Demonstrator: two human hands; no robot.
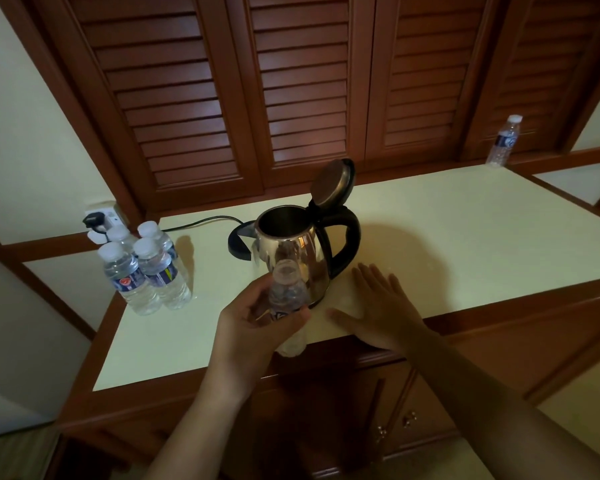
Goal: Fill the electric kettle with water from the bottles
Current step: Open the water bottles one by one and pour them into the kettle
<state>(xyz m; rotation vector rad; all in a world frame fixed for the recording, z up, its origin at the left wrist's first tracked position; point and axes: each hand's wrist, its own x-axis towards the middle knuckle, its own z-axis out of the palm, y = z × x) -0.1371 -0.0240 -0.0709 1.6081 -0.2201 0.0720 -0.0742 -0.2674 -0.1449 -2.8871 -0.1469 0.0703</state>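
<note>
Left hand (pixel 253 327) grips a bottle (pixel 286 289) beside the open kettle (pixel 291 251); right hand (pixel 381 310) lies flat on the desk (pixel 465 230). A badly aimed tilt could spill water there

Dim room, louvred wooden shutters (pixel 302 81), cream walls (pixel 32 133), wood-edged cream counter (pixel 465 230), wall socket (pixel 104 216)

Your cream counter (pixel 465 230) bears a steel kettle with black handle (pixel 309 251) just beyond your left grip (pixel 257 327), a black base (pixel 238 242) behind it, four clear white-capped bottles (pixel 146 271) to its left, and a lone bottle (pixel 503 142) far right.
</note>
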